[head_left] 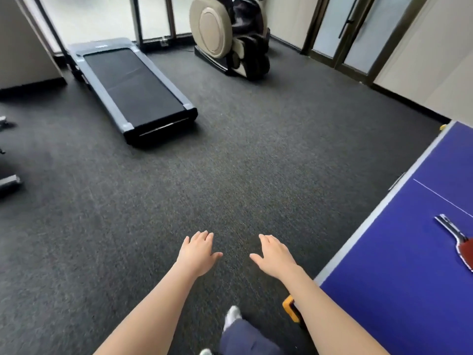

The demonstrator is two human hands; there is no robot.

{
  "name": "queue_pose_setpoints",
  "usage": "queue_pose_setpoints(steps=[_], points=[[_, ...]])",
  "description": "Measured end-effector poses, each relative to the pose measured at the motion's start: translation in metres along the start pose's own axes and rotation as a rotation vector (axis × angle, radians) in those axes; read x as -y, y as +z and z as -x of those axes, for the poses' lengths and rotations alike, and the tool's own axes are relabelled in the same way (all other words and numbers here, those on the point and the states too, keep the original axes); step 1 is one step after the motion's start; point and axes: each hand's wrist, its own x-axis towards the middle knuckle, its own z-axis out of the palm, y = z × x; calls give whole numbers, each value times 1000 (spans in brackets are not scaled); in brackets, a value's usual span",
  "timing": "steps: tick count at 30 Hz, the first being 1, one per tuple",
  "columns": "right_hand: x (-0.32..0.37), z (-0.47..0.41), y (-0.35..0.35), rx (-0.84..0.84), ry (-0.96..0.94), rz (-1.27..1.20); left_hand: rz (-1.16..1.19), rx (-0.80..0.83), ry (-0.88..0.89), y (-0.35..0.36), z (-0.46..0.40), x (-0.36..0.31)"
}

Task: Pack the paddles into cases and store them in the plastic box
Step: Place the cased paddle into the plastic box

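A red-faced paddle (463, 248) with a dark striped handle lies on the blue table-tennis table (399, 290) at the right edge, partly cut off by the frame. My left hand (198, 253) and my right hand (275, 253) are stretched out in front of me over the dark carpet, palms down, fingers straight and holding nothing. Both hands are well left of the paddle. No case and no plastic box show in this view.
A flat treadmill (133, 90) lies on the carpet at the back left and a massage chair (230, 34) stands at the back. Exercise gear (7, 180) pokes in at the left edge. A yellow table-leg part (290, 307) sits under the table corner. My leg and shoe (238, 326) are below.
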Motion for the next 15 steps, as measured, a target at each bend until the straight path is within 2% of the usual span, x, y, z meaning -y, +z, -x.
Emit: queue_pose_setpoints(steps=[9,15], points=[[-33,-121,-60,-28,119,-124,-98,41,107,-73,-145,-17],[-70,-172,-110,-54,228,-240,-182,45,217,-126,-234,-57]])
